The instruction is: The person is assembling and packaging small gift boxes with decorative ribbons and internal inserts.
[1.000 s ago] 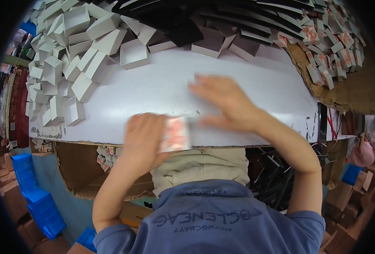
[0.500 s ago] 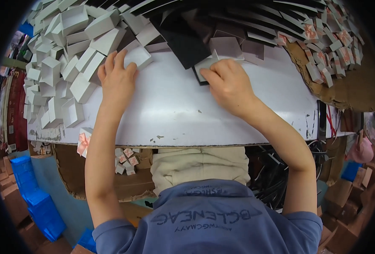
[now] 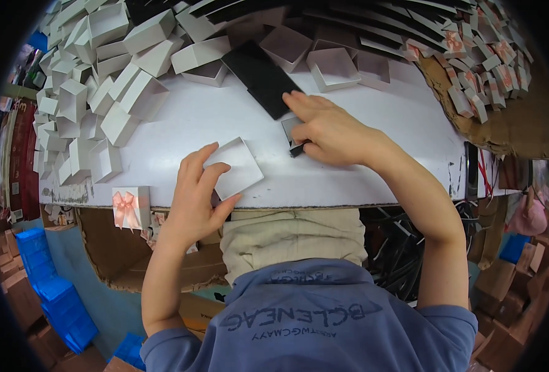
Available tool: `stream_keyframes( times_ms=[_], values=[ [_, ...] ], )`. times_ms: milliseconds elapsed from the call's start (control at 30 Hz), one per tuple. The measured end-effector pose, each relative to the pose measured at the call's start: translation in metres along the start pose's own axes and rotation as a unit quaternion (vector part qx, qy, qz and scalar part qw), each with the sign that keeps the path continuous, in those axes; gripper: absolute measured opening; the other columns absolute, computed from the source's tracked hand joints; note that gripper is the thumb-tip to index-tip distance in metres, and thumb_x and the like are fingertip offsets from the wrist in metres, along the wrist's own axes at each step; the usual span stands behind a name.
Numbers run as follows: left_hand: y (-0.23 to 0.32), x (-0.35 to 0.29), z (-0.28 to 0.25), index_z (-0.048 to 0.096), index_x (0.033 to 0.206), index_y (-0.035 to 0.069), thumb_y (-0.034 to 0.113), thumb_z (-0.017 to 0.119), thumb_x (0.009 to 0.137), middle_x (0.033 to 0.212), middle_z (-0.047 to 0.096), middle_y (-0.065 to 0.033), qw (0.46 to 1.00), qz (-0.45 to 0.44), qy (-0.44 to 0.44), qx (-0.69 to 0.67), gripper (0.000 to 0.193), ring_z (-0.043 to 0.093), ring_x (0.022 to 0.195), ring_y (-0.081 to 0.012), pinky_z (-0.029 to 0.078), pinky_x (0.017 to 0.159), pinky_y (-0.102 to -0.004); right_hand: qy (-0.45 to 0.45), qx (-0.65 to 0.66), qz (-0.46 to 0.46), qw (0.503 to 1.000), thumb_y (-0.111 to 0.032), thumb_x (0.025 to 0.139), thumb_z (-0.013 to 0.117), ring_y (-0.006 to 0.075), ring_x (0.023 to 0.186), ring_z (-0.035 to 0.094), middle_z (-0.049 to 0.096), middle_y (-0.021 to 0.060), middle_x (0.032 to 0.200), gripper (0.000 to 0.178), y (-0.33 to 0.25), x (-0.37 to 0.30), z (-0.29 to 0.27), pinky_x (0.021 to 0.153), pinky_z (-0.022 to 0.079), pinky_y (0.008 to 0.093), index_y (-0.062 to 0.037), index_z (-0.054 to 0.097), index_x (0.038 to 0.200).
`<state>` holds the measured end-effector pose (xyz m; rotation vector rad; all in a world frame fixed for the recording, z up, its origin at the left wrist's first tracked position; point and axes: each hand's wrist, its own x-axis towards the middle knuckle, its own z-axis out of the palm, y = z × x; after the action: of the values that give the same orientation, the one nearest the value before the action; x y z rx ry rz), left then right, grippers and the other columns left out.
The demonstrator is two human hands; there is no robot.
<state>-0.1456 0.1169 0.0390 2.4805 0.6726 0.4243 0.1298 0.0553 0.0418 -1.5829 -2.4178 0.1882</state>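
My left hand [image 3: 194, 192] is curled at the left side of a white open box [image 3: 242, 173] near the table's front edge. Its index fingertip reaches over the box's wall, with the thumb by the lower corner. To the right, my right hand [image 3: 333, 130] pinches a small flat piece with a grey face and black edge [image 3: 291, 128], mostly hidden under the fingers. Its outstretched fingertips come up to the lower end of a black rectangular sheet [image 3: 259, 77], which lies slanted on the table.
White open boxes [image 3: 126, 74] are heaped along the left and back. Black strips [image 3: 380, 28] are stacked at the far side. Lids with pink bows [image 3: 473, 80] fill a cardboard carton [image 3: 448, 111] at right. One bow-topped box [image 3: 131, 208] sits at the front-left edge.
My left hand has come back from the heap to the front edge, bringing a white box. My right hand has drawn the black-edged piece nearer, away from the black sheet.
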Motion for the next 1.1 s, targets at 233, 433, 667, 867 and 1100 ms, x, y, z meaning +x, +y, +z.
stream_keyframes(
  times_ms=[233, 433, 667, 867, 1100],
  values=[
    [0.019, 0.02, 0.042, 0.028, 0.131, -0.001, 0.012, 0.074, 0.063, 0.126, 0.04, -0.0214, 0.987, 0.056, 0.014, -0.149, 0.083, 0.041, 0.112, -0.0376, 0.035, 0.095, -0.0426, 0.01, -0.021, -0.112, 0.993, -0.013, 0.065, 0.064, 0.0231, 0.084, 0.052, 0.056, 0.0032, 0.094, 0.018, -0.067, -0.032, -0.016, 0.07, 0.044, 0.0343, -0.0086, 0.063, 0.083],
    [0.026, 0.028, 0.061, 0.033, 0.132, 0.003, 0.023, 0.077, 0.06, 0.126, 0.042, -0.0187, 0.972, 0.162, -0.04, -0.164, 0.087, 0.041, 0.109, -0.0393, 0.036, 0.091, -0.0443, 0.0, 0.19, -0.017, 0.982, -0.017, 0.072, 0.066, 0.0246, 0.096, 0.056, 0.06, 0.0058, 0.103, 0.025, -0.041, -0.049, -0.009, 0.077, 0.045, 0.0339, -0.0095, 0.063, 0.095],
    [0.017, 0.01, 0.025, 0.065, 0.103, 0.015, 0.017, 0.071, 0.065, 0.125, 0.05, -0.0068, 0.987, 0.144, -0.042, 0.064, 0.038, 0.035, 0.118, -0.0405, 0.033, 0.092, -0.0451, 0.515, -0.157, 0.449, 0.713, -0.03, 0.066, 0.075, 0.0325, 0.097, 0.053, 0.057, 0.0136, 0.101, 0.056, 0.201, -0.077, -0.022, 0.084, 0.042, 0.0397, -0.0024, 0.054, 0.11],
    [0.018, 0.018, 0.033, 0.067, 0.099, 0.014, 0.017, 0.068, 0.071, 0.123, 0.053, -0.005, 0.99, 0.134, -0.044, 0.018, 0.029, 0.035, 0.118, -0.0407, 0.032, 0.095, -0.0458, 0.411, -0.067, 0.412, 0.81, -0.036, 0.068, 0.072, 0.0348, 0.107, 0.046, 0.051, 0.0196, 0.112, 0.058, 0.243, -0.081, -0.03, 0.09, 0.038, 0.041, -0.0082, 0.052, 0.114],
    [0.009, 0.008, 0.048, 0.045, 0.12, 0.006, 0.021, 0.075, 0.066, 0.124, 0.04, -0.0161, 0.992, 0.095, 0.056, -0.067, 0.063, 0.039, 0.113, -0.0372, 0.037, 0.093, -0.0438, 0.542, 0.16, 0.369, 0.738, -0.023, 0.072, 0.071, 0.0279, 0.109, 0.046, 0.045, 0.016, 0.118, 0.067, 0.061, -0.112, -0.004, 0.093, 0.037, 0.0381, -0.003, 0.038, 0.126]
  ],
)
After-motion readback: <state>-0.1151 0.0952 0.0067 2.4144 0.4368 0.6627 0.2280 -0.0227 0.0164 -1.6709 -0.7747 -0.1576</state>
